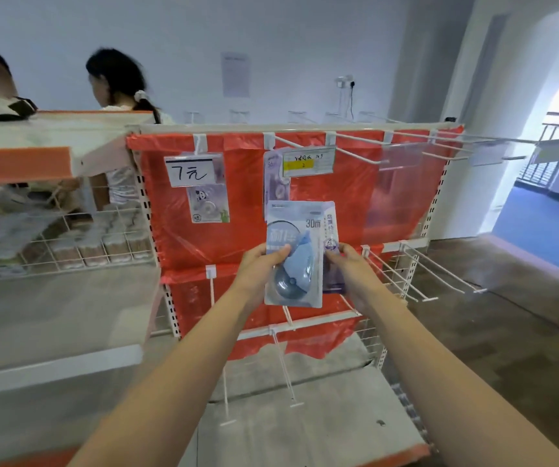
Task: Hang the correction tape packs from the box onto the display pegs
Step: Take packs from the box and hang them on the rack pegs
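A blue correction tape pack (pixel 296 257) marked 30m is held upright in front of the red display panel (pixel 237 197). My left hand (pixel 259 267) grips its left edge, thumb on the front. My right hand (pixel 352 274) pinches a second, purple pack (pixel 332 237) that sits partly behind the blue one. On the upper left peg hangs a panda pack (pixel 208 203), below a "7元" price tag (pixel 192 171). A purple pack (pixel 273 183) hangs on the second peg (pixel 305 146), behind a yellow label (pixel 308 161). The box is out of view.
Bare white pegs (pixel 440 146) stick out at the upper right, more pegs (pixel 440 274) at mid right and lower middle. A wire basket shelf (pixel 69 247) with stock stands at the left. Two people (pixel 119 82) stand behind the racks. A doorway opens at right.
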{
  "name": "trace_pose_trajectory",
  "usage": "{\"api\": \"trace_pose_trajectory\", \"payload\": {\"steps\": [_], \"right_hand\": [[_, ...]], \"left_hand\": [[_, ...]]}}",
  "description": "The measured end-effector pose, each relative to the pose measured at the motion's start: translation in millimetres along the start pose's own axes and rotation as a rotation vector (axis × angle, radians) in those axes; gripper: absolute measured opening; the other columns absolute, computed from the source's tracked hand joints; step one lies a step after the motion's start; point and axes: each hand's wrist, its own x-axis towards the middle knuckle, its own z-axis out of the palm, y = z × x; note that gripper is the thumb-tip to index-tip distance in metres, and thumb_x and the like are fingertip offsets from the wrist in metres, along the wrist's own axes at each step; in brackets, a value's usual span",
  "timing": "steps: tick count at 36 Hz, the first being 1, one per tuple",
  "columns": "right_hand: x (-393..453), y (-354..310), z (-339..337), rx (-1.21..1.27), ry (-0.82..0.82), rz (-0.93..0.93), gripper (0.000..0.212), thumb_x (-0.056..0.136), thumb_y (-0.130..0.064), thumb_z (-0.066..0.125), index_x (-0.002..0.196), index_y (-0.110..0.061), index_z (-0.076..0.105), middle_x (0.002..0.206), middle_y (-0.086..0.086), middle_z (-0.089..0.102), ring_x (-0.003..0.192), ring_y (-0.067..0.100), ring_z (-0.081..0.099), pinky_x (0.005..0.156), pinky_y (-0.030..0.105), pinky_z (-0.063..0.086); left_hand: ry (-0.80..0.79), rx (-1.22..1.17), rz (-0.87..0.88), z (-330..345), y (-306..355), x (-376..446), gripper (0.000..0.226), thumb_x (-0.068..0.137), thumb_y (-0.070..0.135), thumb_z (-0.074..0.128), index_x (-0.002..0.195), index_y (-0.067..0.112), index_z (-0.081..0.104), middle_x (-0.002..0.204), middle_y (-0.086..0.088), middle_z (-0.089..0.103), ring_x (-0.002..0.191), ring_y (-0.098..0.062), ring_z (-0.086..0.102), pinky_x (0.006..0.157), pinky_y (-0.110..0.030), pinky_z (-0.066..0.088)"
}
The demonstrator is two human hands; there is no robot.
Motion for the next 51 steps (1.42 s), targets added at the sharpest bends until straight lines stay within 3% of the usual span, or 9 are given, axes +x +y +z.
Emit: {"api": "trace_pose_trajectory", "payload": {"steps": [4, 9, 15, 20, 25, 33, 41, 44, 51], "right_hand": [[6.0, -7.7, -5.0, 0.145, -0.147, 0.042, 0.043, 0.099, -0.050, 0.035, 0.102, -0.021, 0.067, 0.104, 0.005, 0.073, 0.093, 0.018, 0.069, 0.084, 0.035, 0.054], [12.9, -8.6, -26.2, 0.003, -0.328, -0.124, 0.021, 0.086, -0.010, 0.067, 0.104, -0.019, 0.065, 0.100, 0.003, 0.074, 0.096, 0.019, 0.069, 0.088, 0.031, 0.055], [26.4, -4.0, -51.7, -0.014, -0.250, -0.118, 0.021, 0.083, -0.001, 0.069, 0.098, -0.016, 0.064, 0.096, 0.005, 0.072, 0.088, 0.018, 0.068, 0.085, 0.033, 0.054], [47.4, -7.8, -73.2, -0.068, -0.113, -0.121, 0.033, 0.080, -0.008, 0.074, 0.110, -0.009, 0.061, 0.108, 0.011, 0.070, 0.099, 0.026, 0.067, 0.088, 0.041, 0.055], [66.4, -19.5, -97.3, -0.125, -0.051, -0.116, 0.052, 0.076, -0.017, 0.079, 0.120, -0.008, 0.053, 0.111, 0.007, 0.065, 0.103, 0.024, 0.065, 0.088, 0.040, 0.055], [73.5, -42.3, -116.9, -0.056, -0.039, -0.250, 0.055, 0.075, -0.023, 0.080, 0.118, -0.003, 0.053, 0.111, 0.015, 0.065, 0.099, 0.025, 0.066, 0.076, 0.033, 0.051], [78.9, -63.5, -120.1, -0.057, -0.101, -0.267, 0.028, 0.082, -0.013, 0.073, 0.103, -0.002, 0.057, 0.088, 0.010, 0.064, 0.081, 0.020, 0.064, 0.073, 0.033, 0.051], [80.6, -64.3, -119.1, -0.069, -0.113, -0.242, 0.055, 0.075, -0.023, 0.079, 0.116, 0.001, 0.052, 0.103, 0.015, 0.064, 0.094, 0.025, 0.064, 0.080, 0.037, 0.051], [85.7, -73.2, -116.0, -0.038, -0.017, -0.261, 0.049, 0.080, -0.022, 0.077, 0.116, -0.009, 0.047, 0.116, 0.011, 0.059, 0.107, 0.026, 0.060, 0.092, 0.042, 0.051]], "left_hand": [[0.032, -0.005, 0.022, 30.6, -1.2, 3.0, 0.011, 0.092, 0.003, 0.057, 0.090, 0.012, 0.064, 0.089, -0.009, 0.068, 0.081, -0.021, 0.065, 0.079, -0.037, 0.053], [0.045, 0.040, 0.030, 55.2, -1.7, 4.5, 0.009, 0.093, 0.006, 0.056, 0.095, 0.008, 0.065, 0.100, -0.017, 0.067, 0.092, -0.031, 0.062, 0.095, -0.048, 0.047], [0.121, 0.016, 0.083, 75.3, -5.6, 6.7, 0.018, 0.098, 0.017, 0.050, 0.089, 0.011, 0.064, 0.078, -0.001, 0.071, 0.064, -0.009, 0.067, 0.060, -0.022, 0.055], [0.332, 0.168, 0.202, 77.6, -3.3, 15.9, 0.020, 0.090, -0.001, 0.060, 0.089, 0.017, 0.051, 0.097, -0.003, 0.059, 0.086, -0.016, 0.056, 0.076, -0.027, 0.047], [0.374, 0.181, 0.280, 77.7, 9.9, 13.3, 0.045, 0.086, -0.009, 0.061, 0.111, 0.016, 0.034, 0.089, 0.001, 0.057, 0.074, -0.004, 0.056, 0.057, -0.009, 0.046], [0.358, 0.192, 0.303, 88.5, 13.8, 12.1, 0.045, 0.086, -0.009, 0.061, 0.124, 0.009, 0.044, 0.109, -0.009, 0.064, 0.089, -0.015, 0.062, 0.081, -0.025, 0.051], [0.368, 0.175, 0.326, 91.5, 9.6, 13.2, 0.032, 0.088, -0.009, 0.058, 0.112, 0.010, 0.049, 0.093, 0.000, 0.065, 0.079, -0.006, 0.062, 0.073, -0.020, 0.053], [0.379, 0.161, 0.320, 91.1, 9.5, 13.6, 0.031, 0.088, -0.009, 0.058, 0.112, 0.008, 0.049, 0.095, -0.003, 0.065, 0.080, -0.009, 0.062, 0.078, -0.024, 0.052], [0.401, 0.148, 0.284, 88.5, 12.0, 13.4, 0.032, 0.089, -0.008, 0.058, 0.114, 0.009, 0.048, 0.101, -0.005, 0.066, 0.095, -0.021, 0.063, 0.094, -0.040, 0.051]]}}
